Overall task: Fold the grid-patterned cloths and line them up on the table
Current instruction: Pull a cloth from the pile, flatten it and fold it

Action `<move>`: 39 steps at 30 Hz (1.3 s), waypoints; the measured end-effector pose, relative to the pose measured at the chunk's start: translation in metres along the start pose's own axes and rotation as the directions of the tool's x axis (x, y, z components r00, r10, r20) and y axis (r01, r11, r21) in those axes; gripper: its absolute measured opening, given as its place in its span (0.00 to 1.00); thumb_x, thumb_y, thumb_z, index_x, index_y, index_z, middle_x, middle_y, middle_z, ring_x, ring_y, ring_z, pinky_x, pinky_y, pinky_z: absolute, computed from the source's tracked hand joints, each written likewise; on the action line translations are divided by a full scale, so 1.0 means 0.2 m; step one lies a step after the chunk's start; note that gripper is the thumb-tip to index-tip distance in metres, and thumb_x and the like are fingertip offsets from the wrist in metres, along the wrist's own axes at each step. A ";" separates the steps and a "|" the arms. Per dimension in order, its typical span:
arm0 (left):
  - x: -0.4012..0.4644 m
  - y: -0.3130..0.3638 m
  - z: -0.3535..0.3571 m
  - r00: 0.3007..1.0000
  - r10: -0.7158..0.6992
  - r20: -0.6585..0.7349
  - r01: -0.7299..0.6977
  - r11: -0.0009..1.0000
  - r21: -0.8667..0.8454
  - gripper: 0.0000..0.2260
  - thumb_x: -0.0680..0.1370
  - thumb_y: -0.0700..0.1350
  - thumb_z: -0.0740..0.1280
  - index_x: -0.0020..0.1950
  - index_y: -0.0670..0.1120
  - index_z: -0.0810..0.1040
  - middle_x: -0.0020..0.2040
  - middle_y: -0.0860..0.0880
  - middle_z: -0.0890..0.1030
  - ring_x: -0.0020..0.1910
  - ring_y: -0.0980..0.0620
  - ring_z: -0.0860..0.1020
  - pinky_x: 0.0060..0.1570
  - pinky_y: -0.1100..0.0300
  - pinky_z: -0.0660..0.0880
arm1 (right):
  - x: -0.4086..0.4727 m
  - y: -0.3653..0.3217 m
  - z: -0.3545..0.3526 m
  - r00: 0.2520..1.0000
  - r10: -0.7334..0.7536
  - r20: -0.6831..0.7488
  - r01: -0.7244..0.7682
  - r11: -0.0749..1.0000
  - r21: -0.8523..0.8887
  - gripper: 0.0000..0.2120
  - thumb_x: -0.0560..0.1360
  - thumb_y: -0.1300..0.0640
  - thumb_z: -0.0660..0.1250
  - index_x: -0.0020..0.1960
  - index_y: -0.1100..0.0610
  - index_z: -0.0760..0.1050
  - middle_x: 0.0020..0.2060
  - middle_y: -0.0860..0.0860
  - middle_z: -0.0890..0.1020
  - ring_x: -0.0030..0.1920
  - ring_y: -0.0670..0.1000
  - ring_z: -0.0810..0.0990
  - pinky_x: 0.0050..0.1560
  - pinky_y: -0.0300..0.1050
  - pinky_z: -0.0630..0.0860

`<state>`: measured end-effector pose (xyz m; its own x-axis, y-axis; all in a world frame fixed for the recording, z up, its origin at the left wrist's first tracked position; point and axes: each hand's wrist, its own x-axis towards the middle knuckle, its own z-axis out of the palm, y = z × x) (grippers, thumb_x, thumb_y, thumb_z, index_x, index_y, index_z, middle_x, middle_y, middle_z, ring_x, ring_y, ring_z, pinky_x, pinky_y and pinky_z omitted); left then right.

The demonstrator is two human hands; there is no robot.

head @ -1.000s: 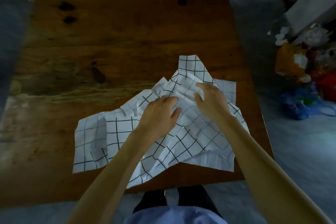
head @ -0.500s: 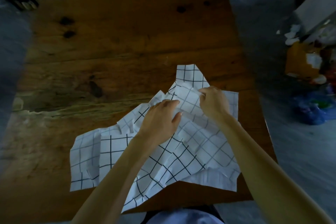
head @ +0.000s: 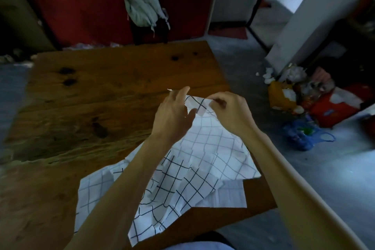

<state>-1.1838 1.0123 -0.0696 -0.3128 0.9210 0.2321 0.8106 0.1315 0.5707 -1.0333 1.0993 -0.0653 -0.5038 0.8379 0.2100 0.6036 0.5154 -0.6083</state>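
A heap of white cloths with a black grid (head: pixel 182 184) lies crumpled on the near right part of the wooden table (head: pixel 85 107). The top cloth (head: pixel 213 138) is lifted at its far edge. My left hand (head: pixel 174 115) pinches that raised edge at its left end, fingers pointing away from me. My right hand (head: pixel 231 109) pinches the same edge a little to the right. The cloth hangs from both hands down onto the heap. My forearms hide part of the heap.
The table's right edge (head: pixel 261 170) runs close beside the heap, with grey floor beyond. Bags and litter (head: pixel 316 99) sit on the floor at the right. A grey backpack (head: pixel 144 4) hangs on a dark chair beyond the far table edge.
Both hands have risen off the heap and lifted the top cloth by its far edge. The camera has tilted up, showing the room beyond the table.
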 end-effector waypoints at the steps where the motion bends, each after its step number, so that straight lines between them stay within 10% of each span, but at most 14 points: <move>1: -0.01 0.02 -0.01 0.999 -0.006 -0.052 0.005 1.000 -0.020 0.24 0.77 0.48 0.68 0.71 0.45 0.66 0.65 0.44 0.73 0.59 0.45 0.76 0.55 0.50 0.77 | -0.02 -0.03 -0.02 1.000 0.000 -0.017 0.000 1.000 0.004 0.07 0.78 0.56 0.66 0.53 0.54 0.81 0.45 0.43 0.81 0.39 0.41 0.77 0.42 0.27 0.71; 6: -0.07 0.04 -0.05 0.991 0.021 -0.131 -0.038 0.991 -0.130 0.16 0.79 0.42 0.61 0.67 0.45 0.67 0.40 0.46 0.80 0.29 0.54 0.75 0.25 0.63 0.69 | -0.04 -0.15 -0.10 0.997 -0.034 -0.068 0.036 0.999 0.029 0.06 0.78 0.55 0.66 0.52 0.54 0.81 0.44 0.44 0.82 0.41 0.42 0.79 0.41 0.25 0.71; 9: -0.10 0.06 -0.08 0.990 -0.122 -0.066 0.093 0.939 -0.332 0.18 0.82 0.49 0.57 0.70 0.45 0.64 0.42 0.43 0.80 0.30 0.55 0.76 0.28 0.66 0.72 | -0.05 -0.20 -0.13 0.996 -0.070 -0.054 0.073 0.996 0.058 0.06 0.78 0.55 0.66 0.51 0.54 0.81 0.43 0.43 0.81 0.41 0.41 0.79 0.41 0.25 0.72; 13: -0.06 0.08 -0.11 0.866 -0.470 0.172 0.427 0.513 -0.745 0.24 0.80 0.57 0.59 0.71 0.44 0.64 0.57 0.42 0.78 0.48 0.46 0.81 0.45 0.53 0.80 | -0.08 -0.24 -0.12 0.986 -0.146 0.078 0.138 0.985 0.104 0.07 0.78 0.52 0.65 0.49 0.54 0.80 0.40 0.46 0.83 0.39 0.45 0.80 0.42 0.42 0.80; 20: -0.02 0.17 -0.11 0.652 -0.611 0.448 0.648 0.144 -0.748 0.27 0.76 0.67 0.56 0.61 0.46 0.70 0.56 0.41 0.79 0.49 0.41 0.82 0.48 0.46 0.80 | -0.09 -0.09 -0.08 0.954 -0.226 0.199 0.195 0.967 0.163 0.07 0.78 0.52 0.66 0.48 0.53 0.81 0.36 0.45 0.82 0.33 0.44 0.78 0.36 0.45 0.79; 27: -0.06 0.16 -0.07 0.642 -0.667 0.380 0.728 0.373 -0.576 0.10 0.75 0.41 0.67 0.53 0.37 0.78 0.53 0.38 0.81 0.44 0.45 0.82 0.39 0.55 0.80 | -0.10 0.01 -0.04 0.838 -0.335 0.430 0.248 0.937 0.248 0.10 0.78 0.49 0.65 0.50 0.53 0.80 0.41 0.44 0.82 0.40 0.43 0.79 0.45 0.43 0.79; 31: -0.13 0.12 -0.12 0.797 -0.560 0.226 0.602 0.705 -0.375 0.04 0.77 0.43 0.66 0.45 0.46 0.80 0.44 0.43 0.82 0.44 0.47 0.82 0.47 0.53 0.80 | -0.05 0.03 -0.04 0.856 -0.318 0.407 0.216 0.936 0.277 0.15 0.80 0.45 0.58 0.53 0.52 0.79 0.41 0.46 0.81 0.36 0.43 0.76 0.36 0.39 0.72; 34: -0.20 0.10 -0.22 0.893 -0.405 0.195 0.445 0.859 -0.253 0.05 0.77 0.44 0.66 0.42 0.52 0.78 0.37 0.55 0.81 0.33 0.63 0.77 0.35 0.67 0.73 | 0.01 -0.03 -0.02 0.858 -0.336 0.388 0.217 0.923 0.318 0.15 0.82 0.50 0.56 0.61 0.54 0.76 0.50 0.47 0.80 0.46 0.44 0.78 0.43 0.38 0.74; 39: -0.31 0.05 -0.36 0.932 -0.301 0.203 0.338 0.923 -0.184 0.08 0.75 0.44 0.67 0.36 0.50 0.74 0.27 0.60 0.74 0.27 0.62 0.69 0.31 0.70 0.66 | 0.10 -0.21 0.10 0.761 -0.351 0.545 0.241 0.934 0.264 0.24 0.80 0.63 0.60 0.72 0.46 0.65 0.69 0.49 0.70 0.68 0.48 0.68 0.66 0.43 0.67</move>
<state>-1.1925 0.9302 -0.0222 -0.4348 0.8931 -0.1156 0.5509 0.3653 0.7504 -1.0800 1.0909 -0.0505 -0.9322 0.3592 -0.0441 0.2791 0.6361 -0.7194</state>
